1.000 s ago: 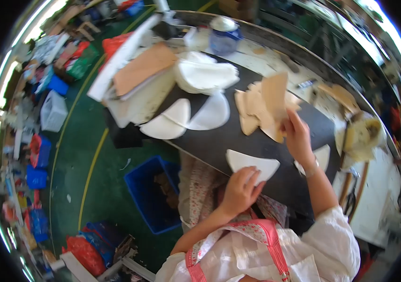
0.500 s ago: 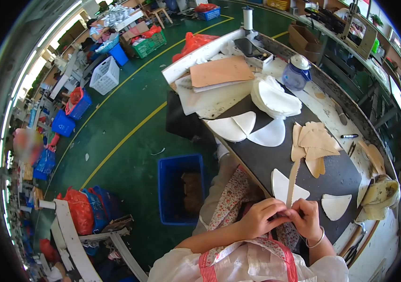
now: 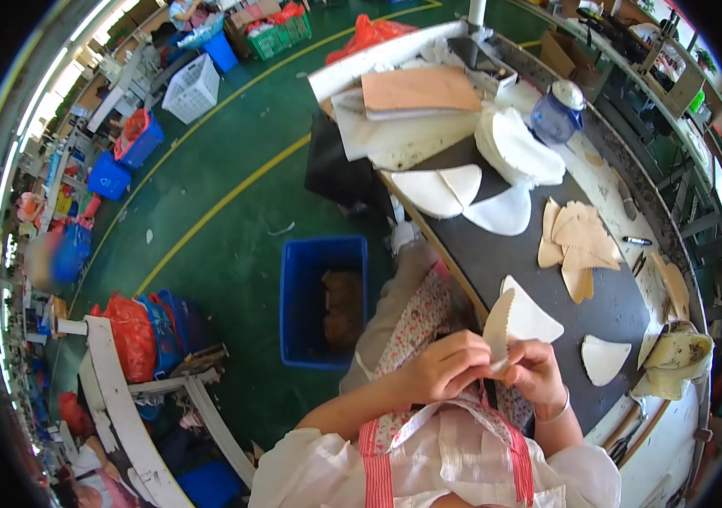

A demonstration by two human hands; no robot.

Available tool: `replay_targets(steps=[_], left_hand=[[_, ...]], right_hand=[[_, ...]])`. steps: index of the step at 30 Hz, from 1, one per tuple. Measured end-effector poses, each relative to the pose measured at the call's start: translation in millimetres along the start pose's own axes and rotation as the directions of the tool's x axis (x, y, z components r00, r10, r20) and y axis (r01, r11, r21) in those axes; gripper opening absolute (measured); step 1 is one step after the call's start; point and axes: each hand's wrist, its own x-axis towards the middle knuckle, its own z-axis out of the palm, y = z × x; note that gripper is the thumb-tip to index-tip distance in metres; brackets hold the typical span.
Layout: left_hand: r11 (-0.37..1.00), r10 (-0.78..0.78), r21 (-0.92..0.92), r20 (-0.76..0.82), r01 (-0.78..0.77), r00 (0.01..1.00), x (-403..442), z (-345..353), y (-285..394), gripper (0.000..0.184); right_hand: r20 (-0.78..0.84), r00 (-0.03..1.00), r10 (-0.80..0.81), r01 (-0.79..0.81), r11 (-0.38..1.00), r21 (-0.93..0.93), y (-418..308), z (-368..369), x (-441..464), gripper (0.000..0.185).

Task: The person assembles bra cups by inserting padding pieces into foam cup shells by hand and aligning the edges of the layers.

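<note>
Close to my body, both hands pinch the lower end of a tan piece with a zigzag edge (image 3: 498, 325); its material looks like thin leather. My left hand (image 3: 448, 366) is closed at its lower left. My right hand (image 3: 536, 372) closes on its lower right corner. Just behind the piece, partly covered by it, a white curved pad (image 3: 534, 313) lies on the dark mat (image 3: 496, 262). Another white pad (image 3: 605, 359) rests to the right of my right hand. Farther up the mat is a loose pile of tan zigzag-edged pieces (image 3: 581, 239).
A stack of white pads (image 3: 513, 146) and flat white pieces (image 3: 501, 210) lie farther back, near a blue jug (image 3: 557, 112). Scissors (image 3: 623, 440) and a yellowish cloth (image 3: 676, 360) sit at the right. Left of my legs stands a blue bin (image 3: 325, 254) on the green floor.
The tan piece, seen edge-on before, now shows its broad face and leans left. My hands have moved slightly left. The whole view has shifted.
</note>
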Motion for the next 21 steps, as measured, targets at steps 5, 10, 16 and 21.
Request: replay_targets(steps=[5,10,16,21], left_hand=[[0.745,-0.507,-0.605,-0.240,0.281,0.828,-14,5,3,0.015],[0.198,-0.765,-0.978,-0.117,0.058,0.634,-15,-25,-11,0.028],[0.456,-0.847,-0.838,-0.305,0.300,0.435,-29,-50,-17,0.024],[0.633,-0.772,-0.720,-0.563,0.284,0.295,-83,-104,-32,0.023]], right_hand=[[0.070,0.996,-0.053,0.053,0.999,0.002,5,-5,13,0.018],[-0.057,0.998,-0.003,0.031,0.868,0.495,20,-4,24,0.017],[-0.228,0.970,0.085,-0.012,0.953,0.301,34,-5,29,0.022],[-0.412,0.910,0.044,-0.016,0.997,0.070,45,-16,43,0.017]])
